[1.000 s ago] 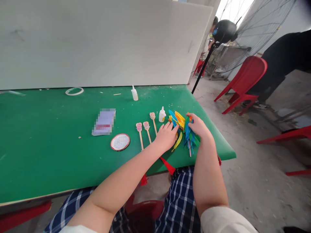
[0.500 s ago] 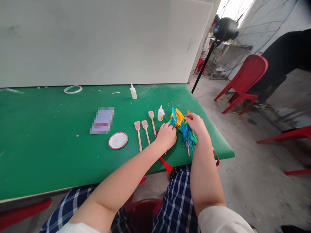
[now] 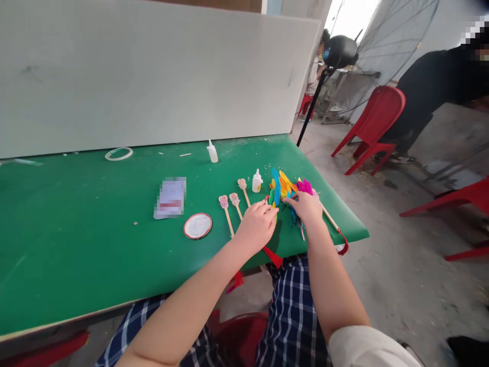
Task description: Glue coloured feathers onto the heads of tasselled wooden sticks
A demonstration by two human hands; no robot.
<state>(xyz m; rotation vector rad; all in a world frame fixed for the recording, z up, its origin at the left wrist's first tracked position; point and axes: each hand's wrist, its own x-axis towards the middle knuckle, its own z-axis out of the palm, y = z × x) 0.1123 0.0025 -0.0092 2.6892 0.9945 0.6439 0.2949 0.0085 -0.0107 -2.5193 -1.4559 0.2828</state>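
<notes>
My left hand is closed at the fingertips on a few feathers, blue, green and yellow, which stand up from it. To its right my right hand has thumb and finger brought together at the pile of coloured feathers; whatever is between them is too small to make out. Under and beyond the right hand lie blue and magenta feathers. Left of my left hand, several wooden sticks with pinkish flower-shaped ends lie side by side. A red tassel hangs at the table's front edge.
Small white squeeze bottles stand on the green table. A round red-rimmed lid, a pale packet and a tape ring lie leftward. Another stick with a red tassel lies right. A white panel stands behind.
My right hand has moved left and closer to my left hand, uncovering magenta feathers and a stick on the right. Feathers now stand at my left fingertips. The view has shifted slightly.
</notes>
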